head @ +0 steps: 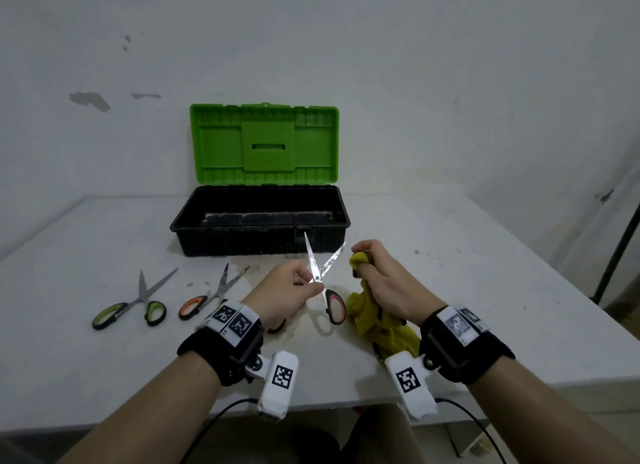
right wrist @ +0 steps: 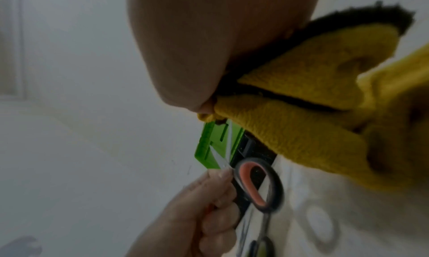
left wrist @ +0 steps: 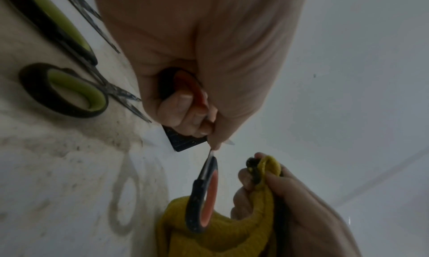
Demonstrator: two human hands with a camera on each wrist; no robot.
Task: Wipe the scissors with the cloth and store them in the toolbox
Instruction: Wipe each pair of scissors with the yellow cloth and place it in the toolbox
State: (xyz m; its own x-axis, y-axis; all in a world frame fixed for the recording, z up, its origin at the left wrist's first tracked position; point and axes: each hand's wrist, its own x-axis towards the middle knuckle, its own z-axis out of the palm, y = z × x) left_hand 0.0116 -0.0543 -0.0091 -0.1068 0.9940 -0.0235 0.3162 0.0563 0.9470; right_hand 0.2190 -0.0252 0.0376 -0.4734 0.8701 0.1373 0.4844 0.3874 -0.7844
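Note:
My left hand (head: 304, 285) pinches the red-and-black scissors (head: 313, 261) at the pivot. One handle is tucked in its curled fingers (left wrist: 183, 103), and the other handle loop (left wrist: 205, 196) hangs free. The stained blades stand spread, pointing up in front of the toolbox (head: 194, 221). My right hand (head: 367, 261) grips a bunched yellow cloth (head: 370, 321) just right of the right blade; its tail trails onto the table. In the right wrist view the cloth (right wrist: 301, 117) fills the right side, above the scissors handle (right wrist: 257, 184).
The toolbox has a black base that looks empty and a green lid (head: 263, 141) standing open against the wall. Green-handled scissors (head: 138, 304) and orange-handled scissors (head: 211, 294) lie on the white table (head: 104, 359) to the left. A dark pole (head: 616, 249) stands beyond the right edge.

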